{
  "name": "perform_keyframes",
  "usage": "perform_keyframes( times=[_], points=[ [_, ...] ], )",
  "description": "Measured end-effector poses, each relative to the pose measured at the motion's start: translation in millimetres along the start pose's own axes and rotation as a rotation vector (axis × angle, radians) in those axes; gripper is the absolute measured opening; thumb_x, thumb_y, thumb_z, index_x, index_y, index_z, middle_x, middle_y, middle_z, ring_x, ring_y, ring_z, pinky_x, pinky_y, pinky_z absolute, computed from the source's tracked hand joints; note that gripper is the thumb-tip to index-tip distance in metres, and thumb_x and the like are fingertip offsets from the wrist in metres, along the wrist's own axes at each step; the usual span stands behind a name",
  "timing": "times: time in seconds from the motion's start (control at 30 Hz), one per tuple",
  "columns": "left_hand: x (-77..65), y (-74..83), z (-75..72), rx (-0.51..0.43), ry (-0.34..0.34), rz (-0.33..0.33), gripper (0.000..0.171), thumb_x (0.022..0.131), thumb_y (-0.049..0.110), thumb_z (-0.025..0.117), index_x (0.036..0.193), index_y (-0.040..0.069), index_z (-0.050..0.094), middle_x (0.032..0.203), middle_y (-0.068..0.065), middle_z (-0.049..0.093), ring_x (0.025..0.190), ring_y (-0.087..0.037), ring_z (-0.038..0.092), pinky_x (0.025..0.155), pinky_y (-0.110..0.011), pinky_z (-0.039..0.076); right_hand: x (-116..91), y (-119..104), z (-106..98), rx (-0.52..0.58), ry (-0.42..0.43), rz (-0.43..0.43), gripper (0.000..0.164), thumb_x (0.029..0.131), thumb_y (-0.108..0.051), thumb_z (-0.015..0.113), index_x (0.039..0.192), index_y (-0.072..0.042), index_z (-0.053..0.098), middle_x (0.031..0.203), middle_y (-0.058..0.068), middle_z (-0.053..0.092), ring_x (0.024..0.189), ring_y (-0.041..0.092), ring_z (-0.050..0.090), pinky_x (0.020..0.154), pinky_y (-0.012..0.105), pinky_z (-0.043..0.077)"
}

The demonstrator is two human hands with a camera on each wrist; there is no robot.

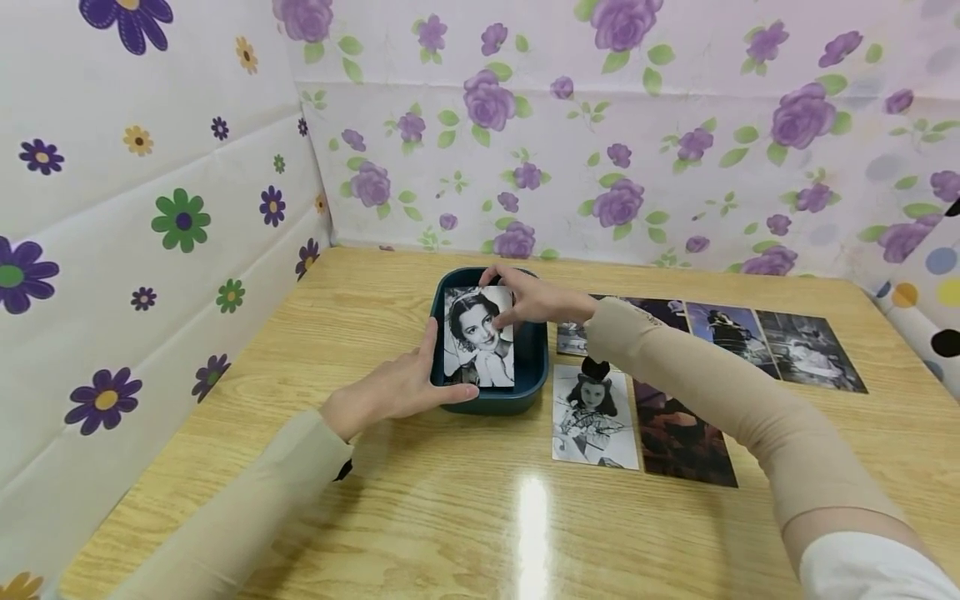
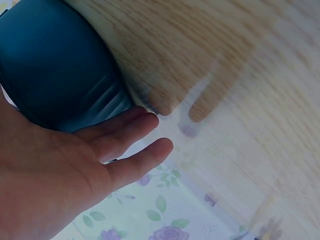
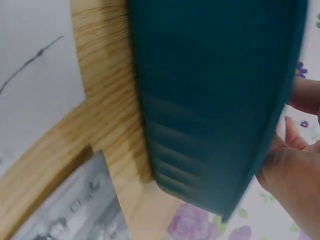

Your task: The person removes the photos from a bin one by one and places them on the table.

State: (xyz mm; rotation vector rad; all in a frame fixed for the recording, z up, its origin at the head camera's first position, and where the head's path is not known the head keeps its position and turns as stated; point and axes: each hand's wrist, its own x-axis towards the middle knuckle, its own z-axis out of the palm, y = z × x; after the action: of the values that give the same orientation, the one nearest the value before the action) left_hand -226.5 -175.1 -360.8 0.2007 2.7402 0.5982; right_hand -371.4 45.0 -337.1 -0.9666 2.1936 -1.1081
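Note:
A black-and-white portrait photo lies over the opening of a dark teal box. My right hand reaches in over the box's right rim, with its thumb on the photo's face and fingers at the top edge, gripping the photo. On the box's left side, my left hand has thumb and fingers spread, the thumb along the front rim. In the left wrist view the left fingers extend straight beside the box wall. The right wrist view shows the box's side, with part of the right hand beyond its rim.
Right of the box, photos lie on the wooden table: a signed portrait, a dark reddish picture, a purple-toned one and a grey one. Others lie partly behind the right forearm. Flowered cloth hangs behind the table.

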Motion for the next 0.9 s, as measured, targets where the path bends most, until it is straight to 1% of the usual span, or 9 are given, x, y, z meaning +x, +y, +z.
perform_keyframes(
  times=[0.13, 0.17, 0.27, 0.37, 0.4, 0.63, 0.73, 0.8, 0.9],
  points=[
    [-0.8, -0.7, 0.1, -0.006, -0.007, -0.004, 0.13, 0.07, 0.089, 0.047, 0.15, 0.018, -0.026, 0.157, -0.024, 0.025, 0.14, -0.039, 0.036, 0.111, -0.052, 0.035, -9.6, -7.4, -11.1, 0.06, 0.03, 0.007, 0.058, 0.087, -0.002, 0.069, 0.133, -0.014, 0.035, 0.126, 0.019, 0.044, 0.091, 0.036, 0.062, 0.079, 0.048, 0.056],
    [-0.9, -0.9, 0.1, -0.006, -0.01, -0.004, 0.13, 0.071, 0.089, 0.047, 0.15, 0.018, -0.027, 0.157, -0.024, 0.024, 0.141, -0.039, 0.035, 0.111, -0.052, 0.034, -12.8, -9.0, -15.5, 0.078, 0.033, 0.004, 0.058, 0.087, -0.001, 0.068, 0.133, -0.014, 0.034, 0.128, 0.019, 0.044, 0.085, 0.037, 0.062, 0.079, 0.047, 0.056],
    [-1.3, -0.7, -0.5, -0.013, -0.011, -0.004, 0.129, 0.07, 0.089, 0.047, 0.15, 0.02, -0.027, 0.158, -0.023, 0.022, 0.142, -0.039, 0.033, 0.112, -0.052, 0.033, -26.6, -15.3, -30.8, 0.102, 0.057, -0.002, 0.059, 0.087, -0.001, 0.068, 0.133, -0.015, 0.034, 0.142, 0.015, 0.038, 0.085, 0.029, 0.061, 0.079, 0.043, 0.055],
    [-0.9, -0.4, -0.7, -0.021, -0.013, 0.001, 0.13, 0.07, 0.089, 0.049, 0.15, 0.02, -0.026, 0.159, -0.022, 0.02, 0.142, -0.038, 0.033, 0.113, -0.052, 0.033, -46.1, -17.0, -49.4, 0.106, 0.067, -0.012, 0.059, 0.086, 0.0, 0.068, 0.132, -0.014, 0.033, 0.153, 0.013, 0.028, 0.085, 0.029, 0.061, 0.077, 0.042, 0.056],
    [-1.1, -0.5, -0.5, -0.022, -0.014, 0.001, 0.13, 0.07, 0.089, 0.049, 0.151, 0.02, -0.026, 0.159, -0.021, 0.02, 0.143, -0.038, 0.033, 0.113, -0.052, 0.033, -54.0, -16.5, -55.6, 0.115, 0.064, -0.007, 0.059, 0.086, 0.001, 0.067, 0.131, -0.014, 0.032, 0.151, 0.014, 0.029, 0.084, 0.029, 0.061, 0.077, 0.043, 0.056],
    [-0.8, -1.0, 0.7, -0.04, -0.01, 0.012, 0.13, 0.07, 0.087, 0.051, 0.151, 0.019, -0.025, 0.159, -0.022, 0.019, 0.143, -0.038, 0.032, 0.113, -0.053, 0.032, -122.5, 6.3, -92.2, 0.132, 0.066, 0.092, 0.059, 0.087, 0.002, 0.066, 0.131, -0.016, 0.031, 0.131, 0.018, 0.045, 0.097, 0.032, 0.064, 0.086, 0.046, 0.055],
    [-0.4, -1.5, 1.2, -0.048, -0.009, 0.016, 0.13, 0.07, 0.087, 0.052, 0.15, 0.02, -0.026, 0.159, -0.022, 0.019, 0.143, -0.039, 0.032, 0.113, -0.053, 0.032, -158.5, 20.0, -99.7, 0.127, 0.079, 0.14, 0.059, 0.086, 0.0, 0.067, 0.131, -0.015, 0.031, 0.133, 0.02, 0.045, 0.105, 0.034, 0.062, 0.088, 0.049, 0.053],
    [-0.2, -1.9, 1.4, -0.05, -0.011, 0.018, 0.13, 0.07, 0.087, 0.052, 0.15, 0.02, -0.027, 0.159, -0.022, 0.018, 0.143, -0.039, 0.031, 0.113, -0.053, 0.032, -184.3, 29.8, -103.2, 0.091, 0.076, 0.153, 0.06, 0.086, -0.003, 0.068, 0.132, -0.013, 0.031, 0.141, 0.021, 0.039, 0.114, 0.035, 0.057, 0.09, 0.048, 0.053],
    [-0.5, -2.5, 1.1, -0.055, -0.01, 0.021, 0.13, 0.071, 0.086, 0.052, 0.15, 0.021, -0.027, 0.159, -0.022, 0.018, 0.144, -0.039, 0.03, 0.113, -0.054, 0.032, -222.8, 46.4, -108.0, -0.01, 0.062, 0.147, 0.061, 0.086, -0.009, 0.07, 0.134, -0.011, 0.033, 0.15, 0.02, 0.03, 0.106, 0.034, 0.062, 0.087, 0.043, 0.054]
  ],
)
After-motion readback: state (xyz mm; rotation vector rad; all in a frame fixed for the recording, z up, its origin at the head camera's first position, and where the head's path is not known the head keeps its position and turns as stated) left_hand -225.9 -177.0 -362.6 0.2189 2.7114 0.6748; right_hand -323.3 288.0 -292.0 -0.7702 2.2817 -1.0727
